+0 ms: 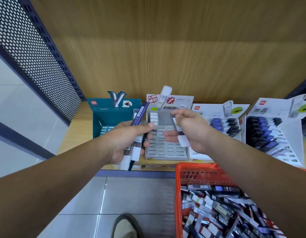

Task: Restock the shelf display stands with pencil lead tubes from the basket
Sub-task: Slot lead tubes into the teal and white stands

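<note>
The left hand (126, 141) grips a bundle of tubes (133, 152), fingers curled round it; one dark blue tube (140, 114) projects above the thumb. The right hand (191, 129) pinches a single white-capped tube (180, 134), cap toward the palm heel. The grey display stand (166, 158) sits directly beyond both sets of fingertips, with a short row of seated white caps (154, 117) just past the left thumb. The teal stand (105, 115) lies outboard of the left knuckles. The orange basket (177, 186), filled with tubes, lies under the right forearm.
</note>
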